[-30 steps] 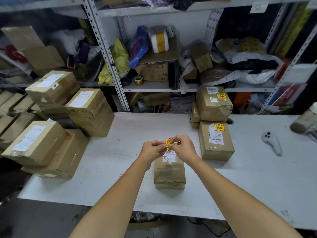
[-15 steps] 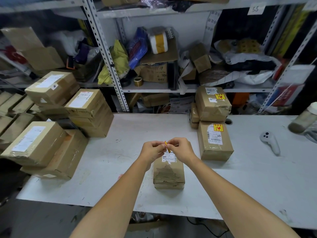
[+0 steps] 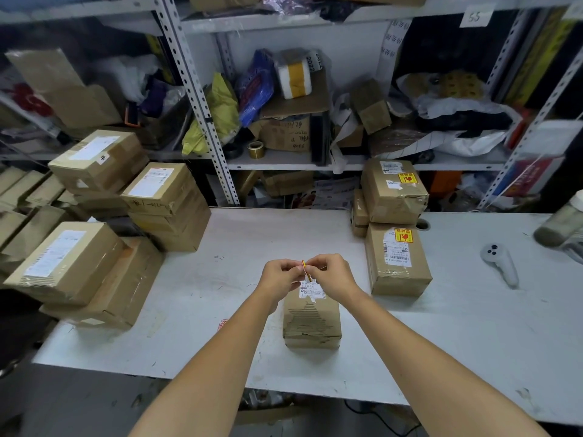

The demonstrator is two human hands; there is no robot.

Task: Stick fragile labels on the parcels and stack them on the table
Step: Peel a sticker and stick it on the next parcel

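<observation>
1. Parcels crowd a pale grey surface (image 3: 220,310) that stands against metal shelving (image 3: 195,89) in a dim, cluttered storeroom.
2. Near the front edge, about midway along, lies one small brown parcel (image 3: 311,320). It has a white shipping slip at its far end and scuffed, torn tape across its top.
3. Just above that slip the left hand (image 3: 280,275) and the right hand (image 3: 331,274) meet. The left fingers (image 3: 291,268) and right fingers (image 3: 317,263) are curled and pinch a small yellow-and-red fragile label (image 3: 306,269) between them. The label is seen edge-on, and I cannot tell whether it touches the parcel.
4. To the right a labelled parcel (image 3: 397,263) lies flat on the surface with a yellow fragile sticker at its far corner. Behind it a second labelled parcel (image 3: 394,190) sits higher and tilted, with the same kind of sticker.
5. Along the left side, brown boxes (image 3: 164,200) with white slips are stacked several high, some hanging past the surface's edge.
6. A white controller (image 3: 501,260) lies well to the right, and a blurred jar (image 3: 564,225) stands at the frame's edge. A round hole (image 3: 422,224) pierces the surface near the back.
7. The shelves hold a yellow bag (image 3: 220,115), a blue bag (image 3: 255,83), a tape roll (image 3: 255,149), loose cardboard and plastic wrap. A paper tag (image 3: 474,16) reading 55 hangs from the top rail.
</observation>
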